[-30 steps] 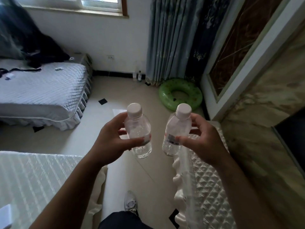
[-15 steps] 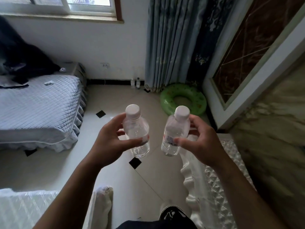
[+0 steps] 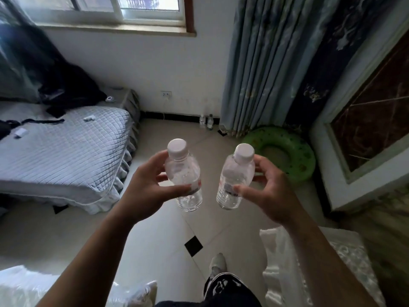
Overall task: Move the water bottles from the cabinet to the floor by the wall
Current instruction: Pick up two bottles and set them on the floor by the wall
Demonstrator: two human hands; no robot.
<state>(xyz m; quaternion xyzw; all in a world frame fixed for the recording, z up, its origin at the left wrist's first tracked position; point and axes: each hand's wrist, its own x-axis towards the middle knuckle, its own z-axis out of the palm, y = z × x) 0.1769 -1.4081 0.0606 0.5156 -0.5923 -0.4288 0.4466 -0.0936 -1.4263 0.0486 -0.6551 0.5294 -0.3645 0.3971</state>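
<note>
My left hand (image 3: 146, 191) grips a clear water bottle (image 3: 183, 173) with a white cap, held upright in front of me. My right hand (image 3: 270, 193) grips a second clear bottle (image 3: 234, 178) with a white cap, tilted slightly left. Both are carried at chest height above the tiled floor. Two more small water bottles (image 3: 206, 122) stand on the floor against the far wall, just left of the curtain.
A bed (image 3: 62, 151) with a grey quilted cover fills the left side. A green swim ring (image 3: 287, 151) lies on the floor at the right by the blue curtain (image 3: 261, 63). White plastic-wrapped furniture (image 3: 294, 273) flanks my legs. Tiled floor (image 3: 168, 229) stretches ahead toward the wall.
I have walked forward: the far wall, window and floor bottles are closer, and the white furniture has slid back beside me. Both hands keep the same hold on their bottles.
</note>
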